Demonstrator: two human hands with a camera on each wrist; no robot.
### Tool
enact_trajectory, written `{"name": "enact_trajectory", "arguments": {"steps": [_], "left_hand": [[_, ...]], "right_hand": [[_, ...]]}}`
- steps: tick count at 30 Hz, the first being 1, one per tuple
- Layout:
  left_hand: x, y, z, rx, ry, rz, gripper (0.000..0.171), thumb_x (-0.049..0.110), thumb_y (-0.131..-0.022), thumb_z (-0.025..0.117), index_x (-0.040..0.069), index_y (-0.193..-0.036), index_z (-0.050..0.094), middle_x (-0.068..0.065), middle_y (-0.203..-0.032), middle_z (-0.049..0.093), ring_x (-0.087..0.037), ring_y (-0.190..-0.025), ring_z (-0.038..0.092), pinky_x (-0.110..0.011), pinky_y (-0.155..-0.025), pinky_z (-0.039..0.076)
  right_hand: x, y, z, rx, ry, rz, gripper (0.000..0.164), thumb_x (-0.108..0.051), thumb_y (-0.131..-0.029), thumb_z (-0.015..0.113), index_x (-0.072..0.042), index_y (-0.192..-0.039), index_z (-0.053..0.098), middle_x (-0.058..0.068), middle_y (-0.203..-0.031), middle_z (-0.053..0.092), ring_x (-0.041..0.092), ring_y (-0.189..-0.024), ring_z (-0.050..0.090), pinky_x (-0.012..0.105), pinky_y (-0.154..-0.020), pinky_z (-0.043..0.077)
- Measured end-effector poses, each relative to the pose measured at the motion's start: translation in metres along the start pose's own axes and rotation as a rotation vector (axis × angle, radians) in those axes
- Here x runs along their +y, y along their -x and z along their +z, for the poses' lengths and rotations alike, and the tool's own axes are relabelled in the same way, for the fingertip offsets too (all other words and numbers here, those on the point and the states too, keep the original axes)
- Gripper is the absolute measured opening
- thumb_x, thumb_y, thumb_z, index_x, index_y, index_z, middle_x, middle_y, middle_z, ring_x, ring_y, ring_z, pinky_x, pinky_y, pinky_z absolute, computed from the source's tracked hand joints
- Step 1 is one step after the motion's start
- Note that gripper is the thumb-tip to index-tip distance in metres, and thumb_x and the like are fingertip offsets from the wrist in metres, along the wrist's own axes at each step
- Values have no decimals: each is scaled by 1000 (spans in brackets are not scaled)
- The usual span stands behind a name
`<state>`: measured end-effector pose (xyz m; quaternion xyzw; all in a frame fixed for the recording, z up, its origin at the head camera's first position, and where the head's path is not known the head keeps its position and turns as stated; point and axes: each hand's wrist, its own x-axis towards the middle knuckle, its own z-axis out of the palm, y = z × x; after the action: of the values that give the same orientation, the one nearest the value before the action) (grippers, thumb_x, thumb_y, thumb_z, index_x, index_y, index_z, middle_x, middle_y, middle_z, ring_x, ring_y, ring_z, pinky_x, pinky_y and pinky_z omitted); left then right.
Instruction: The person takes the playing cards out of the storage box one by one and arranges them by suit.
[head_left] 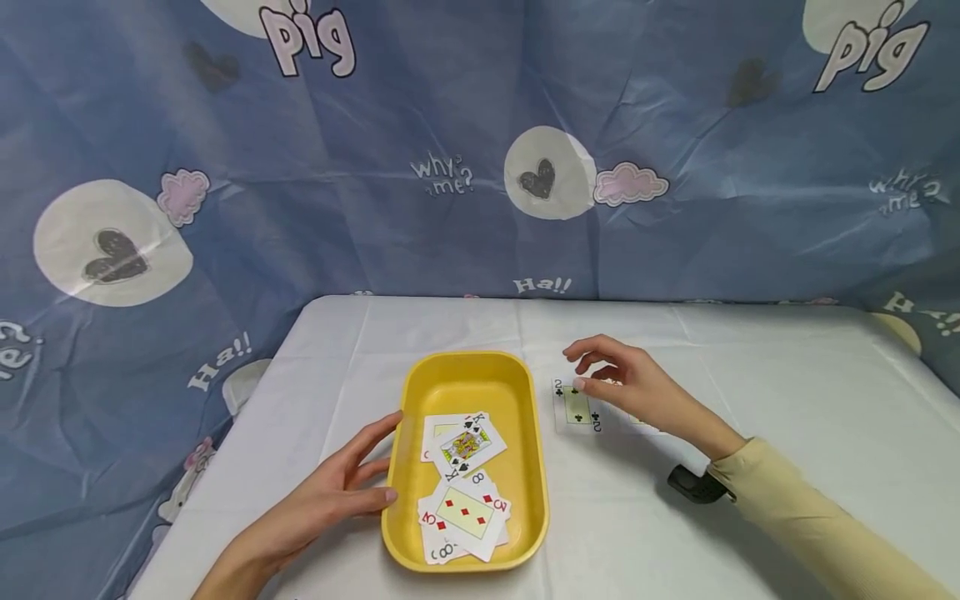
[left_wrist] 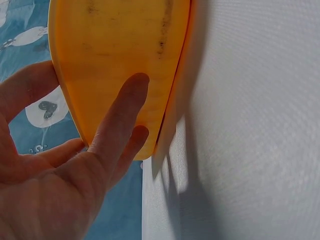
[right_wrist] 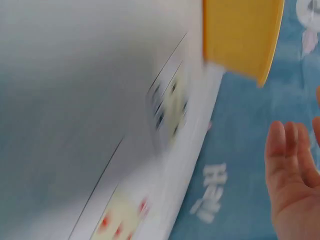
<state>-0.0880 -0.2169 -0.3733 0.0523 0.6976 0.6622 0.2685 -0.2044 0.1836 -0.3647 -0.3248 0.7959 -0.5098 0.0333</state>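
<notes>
A yellow tray [head_left: 471, 383] holds several playing cards. Among them are a king of spades [head_left: 467, 447] and, nearer the front, a three of diamonds [head_left: 467, 510] overlapping other cards. My left hand [head_left: 322, 500] rests its spread fingers along the tray's left side, the fingertips on its outer wall [left_wrist: 110, 50]. Right of the tray, a two of clubs [head_left: 577, 408] lies face up on the table. My right hand [head_left: 633, 379] is over it with fingers loosely bent, nothing between them. A card with red pips [right_wrist: 120, 220] lies beside the two, mostly hidden by that hand in the head view.
A white cloth covers the table [head_left: 795, 392]. Behind it hangs a blue printed curtain [head_left: 465, 242], which also runs down the left side. A black device [head_left: 699, 485] is strapped at my right wrist, below the beige sleeve [head_left: 810, 508].
</notes>
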Motion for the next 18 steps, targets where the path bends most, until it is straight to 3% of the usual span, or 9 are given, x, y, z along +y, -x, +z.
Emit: {"name": "enact_trajectory", "arguments": {"steps": [5, 11, 18], "left_hand": [[0, -1, 0, -2, 2, 5, 83, 12, -92, 69, 30, -157, 22, -1, -163, 6, -36, -140, 34, -44, -92, 51], [0, 0, 0, -9, 20, 16, 82, 11, -92, 69, 29, -157, 22, -5, -163, 4, -37, -139, 35, -44, -92, 51], [-1, 0, -1, -15, 11, 17, 81, 12, -92, 68, 30, -156, 22, -2, -163, 6, -36, -140, 33, -43, -93, 50]], "right_hand": [[-16, -12, 28, -111, -75, -62, 34, -8, -92, 70, -14, -124, 61, 4, -122, 59, 31, -108, 59, 36, -92, 51], [-28, -29, 56, -263, -94, -59, 38, -14, -93, 71, -24, -128, 59, 1, -125, 59, 31, -113, 58, 35, -96, 48], [-32, -57, 75, -450, -98, -59, 47, -6, -92, 69, -16, -135, 55, 11, -133, 55, 29, -121, 53, 37, -97, 48]]}}
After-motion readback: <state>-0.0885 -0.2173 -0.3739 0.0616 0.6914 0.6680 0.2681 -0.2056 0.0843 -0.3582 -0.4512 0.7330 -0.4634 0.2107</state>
